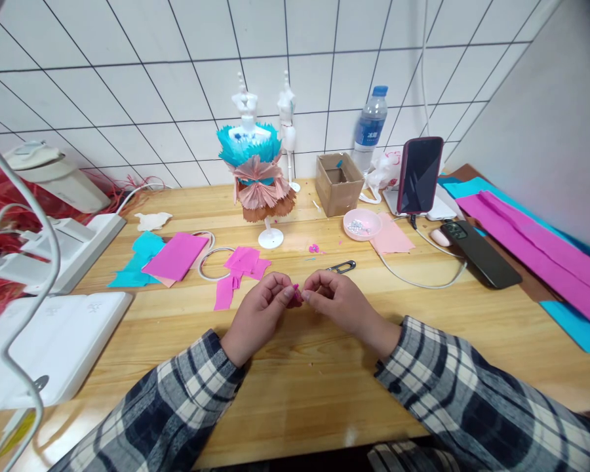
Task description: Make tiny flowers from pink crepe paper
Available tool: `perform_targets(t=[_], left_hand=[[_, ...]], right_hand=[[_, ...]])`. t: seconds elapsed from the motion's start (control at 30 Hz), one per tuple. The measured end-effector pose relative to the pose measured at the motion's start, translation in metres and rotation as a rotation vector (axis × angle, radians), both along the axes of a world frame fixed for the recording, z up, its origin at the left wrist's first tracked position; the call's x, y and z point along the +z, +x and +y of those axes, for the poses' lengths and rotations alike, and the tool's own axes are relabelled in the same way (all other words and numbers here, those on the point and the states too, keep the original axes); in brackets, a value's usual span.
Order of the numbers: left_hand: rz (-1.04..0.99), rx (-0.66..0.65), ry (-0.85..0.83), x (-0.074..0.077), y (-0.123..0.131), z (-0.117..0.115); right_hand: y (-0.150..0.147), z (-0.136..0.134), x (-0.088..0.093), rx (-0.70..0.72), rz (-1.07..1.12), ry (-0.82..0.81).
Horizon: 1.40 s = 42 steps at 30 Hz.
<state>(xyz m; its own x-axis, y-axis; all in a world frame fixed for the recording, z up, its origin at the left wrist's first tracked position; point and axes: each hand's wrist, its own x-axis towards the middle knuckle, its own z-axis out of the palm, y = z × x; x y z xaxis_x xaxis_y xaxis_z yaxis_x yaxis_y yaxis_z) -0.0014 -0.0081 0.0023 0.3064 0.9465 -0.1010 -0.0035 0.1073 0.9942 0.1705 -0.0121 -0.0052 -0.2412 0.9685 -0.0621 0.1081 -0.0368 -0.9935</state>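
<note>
Beyond the hands (258, 307) (341, 300) pinching paper (295, 288) lie, perhaps, snips (341, 267).

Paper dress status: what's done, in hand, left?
Done: one mannequin wears teal and pinkish-brown pleated paper layers. In hand: left hand and right hand pinch a tiny pink paper bit between them. Left, probably: cut pink pieces lie loose on the table, and the second mannequin stands bare.

The single head-worn camera looks forward and down from close above the left hand (258, 314) and right hand (344, 305), across the wooden table (299, 393) toward the tiled wall (177, 65) behind it.
</note>
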Motion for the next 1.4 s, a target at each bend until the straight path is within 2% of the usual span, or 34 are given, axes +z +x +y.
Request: perform_targets(t=[0.17,0.33,0.47,0.67,0.97,1.13,1.27,1.4], left_hand=[[0.007,-0.04,-0.003,-0.0016,-0.0009,0.0007],[0.012,-0.054,-0.002,-0.0011,0.0003,0.0003],[-0.048,-0.036,0.006,-0.0002,0.0013,0.0001],[-0.091,-0.081,-0.03,0.0001,0.0018,0.0012],[-0.04,-0.038,-0.075,0.0031,0.0022,-0.0011],[-0.067,-0.068,-0.081,0.0017,0.0021,-0.0005],[-0.172,-0.048,-0.13,-0.0015,0.0006,-0.001],[-0.333,-0.052,-0.251,-0.0009,-0.0029,-0.0008]], right_hand=[[0.001,-0.0004,-0.0008,-0.038,0.091,0.006],[0.0008,-0.0019,0.0026,-0.054,-0.031,0.065],[0.0002,-0.0013,0.0024,-0.036,-0.022,0.053],[0.0006,-0.0017,0.0042,-0.023,-0.046,0.051],[0.0012,-0.0034,0.0056,-0.016,-0.089,0.07],[0.0021,-0.0009,0.004,-0.039,-0.122,0.084],[0.0017,-0.0004,0.0034,-0.027,-0.091,0.048],[0.0016,-0.0001,0.0007,-0.024,-0.08,0.062]])
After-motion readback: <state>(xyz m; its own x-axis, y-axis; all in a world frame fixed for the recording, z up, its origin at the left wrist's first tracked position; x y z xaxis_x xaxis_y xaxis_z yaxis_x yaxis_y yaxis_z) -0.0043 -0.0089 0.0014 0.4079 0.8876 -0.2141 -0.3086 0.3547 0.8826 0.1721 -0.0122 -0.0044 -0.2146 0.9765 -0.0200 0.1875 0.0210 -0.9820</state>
